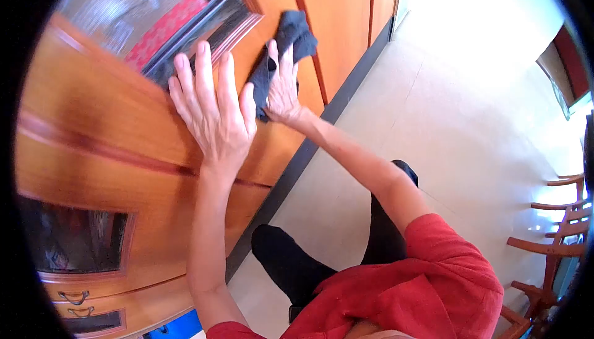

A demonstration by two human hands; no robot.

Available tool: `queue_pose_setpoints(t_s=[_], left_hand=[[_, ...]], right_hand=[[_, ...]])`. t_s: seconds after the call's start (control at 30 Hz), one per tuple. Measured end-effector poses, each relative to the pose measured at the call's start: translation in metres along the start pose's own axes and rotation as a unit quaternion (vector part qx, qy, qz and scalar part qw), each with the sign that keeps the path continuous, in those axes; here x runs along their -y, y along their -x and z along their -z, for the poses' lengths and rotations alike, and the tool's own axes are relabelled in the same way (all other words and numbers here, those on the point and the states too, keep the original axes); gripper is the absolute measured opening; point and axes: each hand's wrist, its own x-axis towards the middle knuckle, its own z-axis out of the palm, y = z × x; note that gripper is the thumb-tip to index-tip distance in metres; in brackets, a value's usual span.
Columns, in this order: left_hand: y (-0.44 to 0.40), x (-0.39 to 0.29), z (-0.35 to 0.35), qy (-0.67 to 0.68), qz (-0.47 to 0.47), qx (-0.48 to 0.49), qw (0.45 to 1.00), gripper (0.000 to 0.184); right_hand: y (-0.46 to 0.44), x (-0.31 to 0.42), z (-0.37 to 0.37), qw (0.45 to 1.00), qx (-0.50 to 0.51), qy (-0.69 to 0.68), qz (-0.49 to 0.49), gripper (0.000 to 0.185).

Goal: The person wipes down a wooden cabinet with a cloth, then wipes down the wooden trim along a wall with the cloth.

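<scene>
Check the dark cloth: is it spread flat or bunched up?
Bunched up: the dark cloth shows creases and uneven, gathered edges around the right hand, against the wooden cabinet.

Matt, wrinkled cloth [298, 34] lies under the right fingers [286, 62] — the cupboard [102, 94] around the left fingers [205, 73] is smooth, glossy wood, with a shiny glass pane [139, 14] near their tips.

Upper garment: plain red shirt [396, 302] with short, loose-cut sleeves [442, 243]. Lower garment: black legwear [294, 258], uniform in colour. Forearms [210, 234]: uncovered. Left hand [216, 116] and right hand [283, 96]: bare, slender-fingered.
</scene>
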Motion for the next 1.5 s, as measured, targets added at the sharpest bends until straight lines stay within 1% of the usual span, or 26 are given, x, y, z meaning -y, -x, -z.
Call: queue_pose_setpoints(t_s=[0.03,0.07,0.17,0.27,0.3,0.33,0.43,0.47,0.53,0.57,0.6,0.67,0.7,0.8,0.83,0.97,1.07,1.13,1.17,1.2,1.27,1.33,1.37,1.43,1.47,1.5], left_hand=[[-0.01,-0.005,-0.013,-0.016,-0.007,0.0,1.0,0.049],[-0.018,-0.008,-0.025,-0.032,-0.013,0.001,0.999,0.049],[-0.025,-0.019,-0.053,-0.085,-0.003,0.019,0.996,0.048],[-0.029,-0.024,-0.062,-0.147,0.005,0.05,0.988,0.048],[-0.03,-0.025,-0.064,-0.161,0.002,0.061,0.985,0.049],[-0.033,-0.026,-0.066,-0.175,0.0,0.071,0.982,0.049],[-0.046,-0.026,-0.071,-0.195,-0.001,0.092,0.976,0.049],[-0.052,-0.028,-0.071,-0.205,-0.004,0.097,0.974,0.048],[-0.064,-0.034,-0.074,-0.218,-0.009,0.1,0.971,0.048],[-0.069,-0.037,-0.077,-0.211,-0.015,0.09,0.973,0.048],[-0.073,-0.04,-0.081,-0.202,-0.023,0.081,0.976,0.048],[-0.082,-0.044,-0.09,-0.206,-0.035,0.079,0.975,0.049],[-0.087,-0.045,-0.096,-0.205,-0.035,0.081,0.975,0.049],[-0.093,-0.047,-0.116,-0.226,-0.028,0.093,0.969,0.05],[-0.092,-0.046,-0.12,-0.247,-0.035,0.094,0.964,0.053],[-0.088,-0.046,-0.127,-0.281,-0.025,0.114,0.953,0.055],[-0.088,-0.049,-0.127,-0.334,-0.028,0.146,0.931,0.05],[-0.087,-0.048,-0.129,-0.339,-0.038,0.128,0.931,0.049],[-0.087,-0.049,-0.128,-0.343,-0.033,0.131,0.93,0.049],[-0.086,-0.049,-0.129,-0.344,-0.034,0.131,0.929,0.049],[-0.087,-0.047,-0.129,-0.344,-0.034,0.136,0.928,0.049],[-0.086,-0.046,-0.129,-0.338,-0.044,0.127,0.931,0.05],[-0.085,-0.049,-0.13,-0.341,-0.038,0.131,0.93,0.05],[-0.086,-0.051,-0.136,-0.316,-0.02,0.113,0.942,0.056],[-0.087,-0.051,-0.135,-0.319,-0.022,0.112,0.941,0.056],[-0.087,-0.051,-0.134,-0.323,-0.023,0.115,0.939,0.056]], right_hand=[[-0.016,-0.018,0.007,0.999,0.009,0.019,0.041,0.078],[-0.03,-0.031,0.01,0.997,-0.024,-0.009,0.073,0.075],[-0.066,-0.06,0.024,0.997,-0.015,-0.028,0.076,0.073],[-0.099,-0.079,0.037,0.993,-0.047,-0.076,0.074,0.073],[-0.106,-0.09,0.037,0.999,-0.029,-0.038,0.026,0.075],[-0.114,-0.101,0.036,0.998,-0.043,-0.047,-0.01,0.077],[-0.133,-0.138,0.043,0.996,-0.068,-0.012,0.05,0.077],[-0.135,-0.145,0.048,0.998,-0.041,-0.04,-0.019,0.076],[-0.15,-0.161,0.051,0.988,-0.103,-0.082,-0.083,0.076],[-0.157,-0.169,0.05,0.99,-0.112,-0.066,-0.046,0.079],[-0.157,-0.167,0.051,0.99,-0.116,-0.069,-0.049,0.079],[-0.144,-0.15,0.055,0.995,-0.068,-0.078,-0.003,0.082],[-0.139,-0.136,0.06,0.996,-0.031,-0.078,-0.019,0.084],[-0.127,-0.128,0.055,0.993,0.0,-0.076,0.094,0.069],[-0.131,-0.134,0.054,0.986,-0.036,-0.061,0.151,0.062],[-0.163,-0.182,0.058,0.978,-0.035,0.062,0.199,0.069],[-0.185,-0.219,0.065,0.974,-0.045,-0.034,0.22,0.065],[-0.202,-0.236,0.08,0.987,-0.099,-0.031,0.12,0.039],[-0.205,-0.253,0.076,0.987,-0.094,-0.087,0.099,0.039],[-0.209,-0.251,0.077,0.992,-0.098,-0.071,0.045,0.039],[-0.211,-0.243,0.073,0.991,-0.132,0.027,0.018,0.04],[-0.204,-0.257,0.065,0.986,-0.144,-0.029,0.075,0.048],[-0.191,-0.271,0.056,0.99,-0.138,-0.007,0.03,0.048],[-0.161,-0.274,0.042,0.989,-0.074,0.002,-0.128,0.056],[-0.148,-0.254,0.043,0.982,-0.142,-0.086,-0.094,0.064],[-0.138,-0.239,0.048,0.988,-0.112,-0.103,-0.026,0.067]])
